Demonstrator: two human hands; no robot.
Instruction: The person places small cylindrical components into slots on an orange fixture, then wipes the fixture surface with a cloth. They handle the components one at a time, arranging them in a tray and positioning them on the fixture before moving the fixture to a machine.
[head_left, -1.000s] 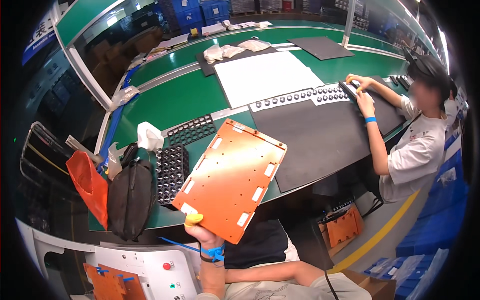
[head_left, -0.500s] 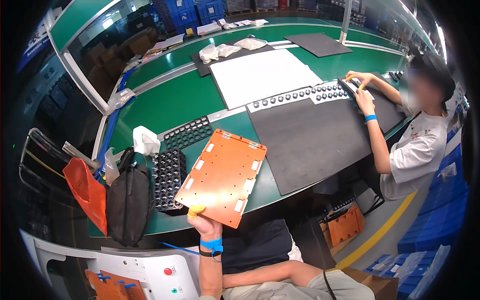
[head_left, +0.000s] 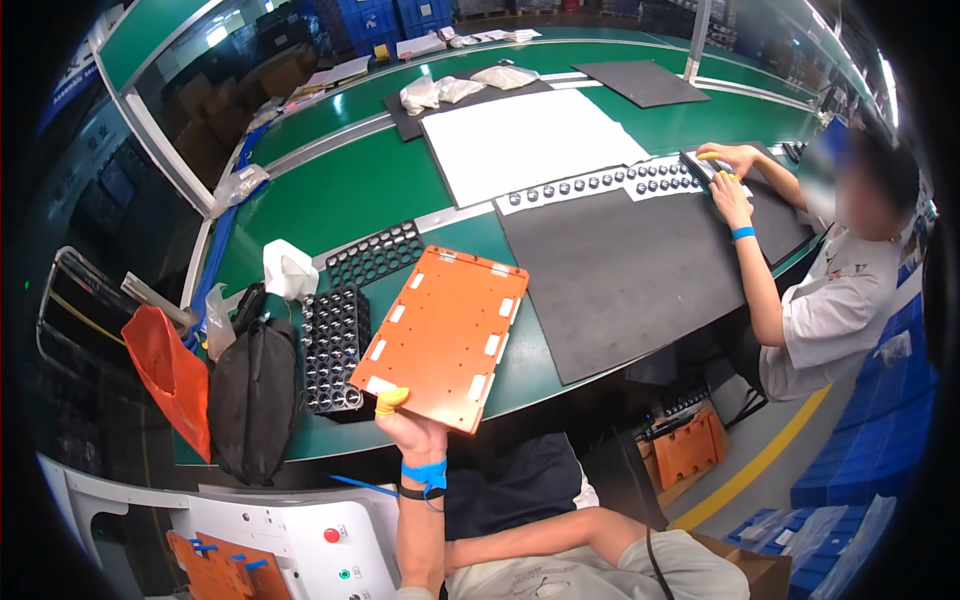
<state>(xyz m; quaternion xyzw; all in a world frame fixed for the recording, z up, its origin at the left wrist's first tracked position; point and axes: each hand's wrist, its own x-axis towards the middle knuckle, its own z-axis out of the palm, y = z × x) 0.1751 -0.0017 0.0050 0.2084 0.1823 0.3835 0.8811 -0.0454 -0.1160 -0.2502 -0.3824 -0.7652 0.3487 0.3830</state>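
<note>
My left hand (head_left: 408, 420) comes up from below, palm up, with a yellow finger cot on the thumb and a blue strap round the wrist. Its thumb lies on the near edge of an orange rectangular plate (head_left: 440, 335), the other fingers hidden beneath. The plate has small holes and pale slots along its sides, and it tilts over the table's near edge; whether it touches the table I cannot tell. My right forearm (head_left: 540, 537) rests across my lap, its hand hidden behind the left forearm.
Left of the plate stand a black tray of round parts (head_left: 335, 350), a flat black holed tray (head_left: 375, 252), a black bag (head_left: 255, 400) and an orange pouch (head_left: 170, 375). Rightward lies a black mat (head_left: 640, 280). A co-worker's hands (head_left: 733, 185) handle a black strip beside small round parts (head_left: 590, 183).
The orange plate has moved slightly away from me over the table, still in my left hand. The co-worker's hands have shifted a little at the black strip.
</note>
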